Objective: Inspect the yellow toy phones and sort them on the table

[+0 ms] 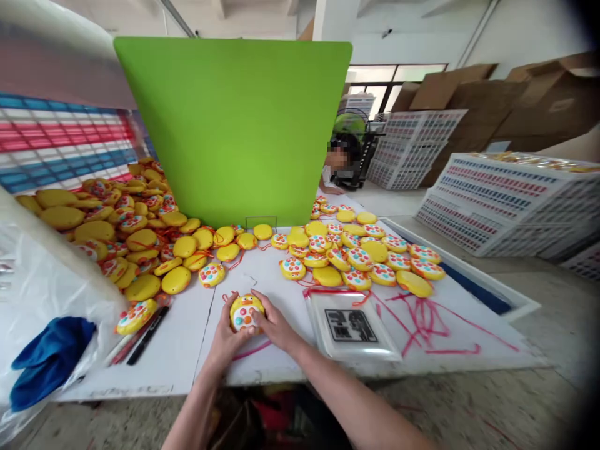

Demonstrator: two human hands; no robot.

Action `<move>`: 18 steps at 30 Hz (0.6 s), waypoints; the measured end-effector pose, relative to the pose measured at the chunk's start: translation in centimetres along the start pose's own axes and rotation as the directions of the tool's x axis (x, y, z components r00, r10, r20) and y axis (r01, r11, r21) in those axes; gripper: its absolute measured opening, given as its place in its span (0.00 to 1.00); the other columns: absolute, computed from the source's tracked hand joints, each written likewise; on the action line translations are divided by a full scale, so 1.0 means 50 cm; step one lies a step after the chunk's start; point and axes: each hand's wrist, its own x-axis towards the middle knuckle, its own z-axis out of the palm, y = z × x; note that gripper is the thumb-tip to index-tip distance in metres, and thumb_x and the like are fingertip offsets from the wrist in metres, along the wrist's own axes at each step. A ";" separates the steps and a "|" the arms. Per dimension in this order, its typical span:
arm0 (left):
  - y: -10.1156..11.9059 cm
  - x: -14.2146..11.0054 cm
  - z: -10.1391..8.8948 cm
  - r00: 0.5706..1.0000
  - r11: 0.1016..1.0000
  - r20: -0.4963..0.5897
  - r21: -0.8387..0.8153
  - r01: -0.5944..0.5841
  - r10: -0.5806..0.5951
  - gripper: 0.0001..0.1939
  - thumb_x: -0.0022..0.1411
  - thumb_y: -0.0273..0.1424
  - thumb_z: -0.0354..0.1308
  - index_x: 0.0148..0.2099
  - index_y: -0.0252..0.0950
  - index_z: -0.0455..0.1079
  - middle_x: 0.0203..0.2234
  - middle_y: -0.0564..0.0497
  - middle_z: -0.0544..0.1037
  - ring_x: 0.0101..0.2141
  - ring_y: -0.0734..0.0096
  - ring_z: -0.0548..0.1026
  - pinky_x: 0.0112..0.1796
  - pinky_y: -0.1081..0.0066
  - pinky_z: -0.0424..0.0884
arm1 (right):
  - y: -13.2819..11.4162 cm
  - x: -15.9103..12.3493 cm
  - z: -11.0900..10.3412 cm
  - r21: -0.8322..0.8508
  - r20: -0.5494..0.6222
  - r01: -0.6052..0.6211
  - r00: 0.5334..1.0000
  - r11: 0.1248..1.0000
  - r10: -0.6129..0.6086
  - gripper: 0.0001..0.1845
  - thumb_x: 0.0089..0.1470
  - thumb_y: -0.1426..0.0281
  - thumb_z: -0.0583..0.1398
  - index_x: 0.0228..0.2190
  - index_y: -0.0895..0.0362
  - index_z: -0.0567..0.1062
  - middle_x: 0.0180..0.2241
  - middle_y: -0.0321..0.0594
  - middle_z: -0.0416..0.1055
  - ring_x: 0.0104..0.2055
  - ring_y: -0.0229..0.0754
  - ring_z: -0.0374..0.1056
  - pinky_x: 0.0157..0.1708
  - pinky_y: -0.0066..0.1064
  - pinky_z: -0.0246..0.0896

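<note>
A yellow duck-faced toy [244,311] with a white front and coloured round buttons is held between my two hands, just above the white table's near edge. My left hand [225,334] is closed around its left side. From the right, my right hand [274,322] grips the other side, its thumb lying on the button face. The toy's face points up toward me, and its back is hidden. An orange cord [225,297] shows by its upper left. Right of my hands lies a clear plastic pouch [316,322] with a pink edge and a black printed panel.
Yellow toys [140,240] are heaped at left; more toys [360,256] spread at right. A green board [239,131] stands behind. Markers [149,334] and a blue cloth [51,359] lie left. White crates [492,194] stand at right. Another person [335,172] sits beyond the board.
</note>
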 end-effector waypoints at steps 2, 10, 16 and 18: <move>0.000 -0.002 0.000 1.000 1.000 0.014 0.025 0.013 -0.013 0.48 0.46 0.38 0.65 0.64 0.35 0.44 0.55 0.40 0.65 0.50 0.55 0.70 0.49 0.60 0.68 | 0.000 0.001 -0.001 0.004 -0.004 -0.001 1.000 1.000 0.001 0.28 0.59 0.57 0.52 0.57 0.53 0.58 0.56 0.44 0.62 0.55 0.43 0.61 0.55 0.38 0.56; -0.003 -0.003 -0.005 0.998 0.985 -0.055 0.170 -0.022 0.031 0.32 0.60 0.44 0.49 0.63 0.36 0.50 0.62 0.43 0.54 0.59 0.58 0.58 0.57 0.61 0.58 | -0.010 0.002 -0.002 -0.049 -0.029 0.000 1.000 0.999 -0.002 0.24 0.60 0.57 0.49 0.54 0.54 0.63 0.50 0.44 0.68 0.51 0.43 0.65 0.51 0.36 0.59; -0.031 0.018 -0.014 0.996 0.983 -0.093 0.182 0.000 0.017 0.34 0.59 0.47 0.50 0.63 0.37 0.51 0.61 0.42 0.57 0.57 0.57 0.62 0.54 0.63 0.63 | -0.021 0.007 -0.007 -0.050 0.005 -0.019 1.000 0.999 0.019 0.26 0.57 0.55 0.53 0.54 0.53 0.63 0.49 0.42 0.69 0.48 0.43 0.67 0.48 0.35 0.62; -0.035 0.021 -0.013 0.996 0.985 -0.084 0.173 0.002 0.013 0.36 0.57 0.48 0.51 0.63 0.37 0.50 0.60 0.41 0.59 0.55 0.56 0.65 0.53 0.61 0.65 | -0.020 0.008 -0.010 -0.063 -0.001 -0.014 1.000 0.998 0.014 0.27 0.56 0.55 0.54 0.54 0.54 0.63 0.48 0.42 0.69 0.48 0.43 0.67 0.48 0.35 0.62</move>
